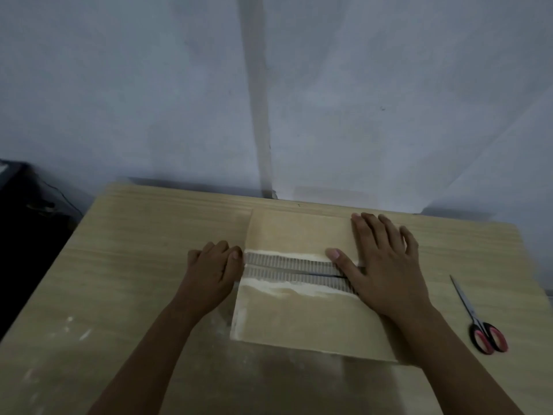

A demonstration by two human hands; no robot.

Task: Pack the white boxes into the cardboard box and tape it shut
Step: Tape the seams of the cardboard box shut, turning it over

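A cardboard box (299,319) stands on the wooden table with its top flaps folded shut. The seam across its middle shows torn strips where the corrugated layer is bare. My right hand (386,265) lies flat on the right side of the top, fingers spread, thumb along the seam. My left hand (214,269) is against the box's left edge at the seam, fingers curled down the side, thumb at the corner. No white boxes or tape are in sight.
Scissors (478,322) with red and black handles lie on the table (134,265) right of the box. A pale wall rises just behind the table. Something dark stands off the table's left edge.
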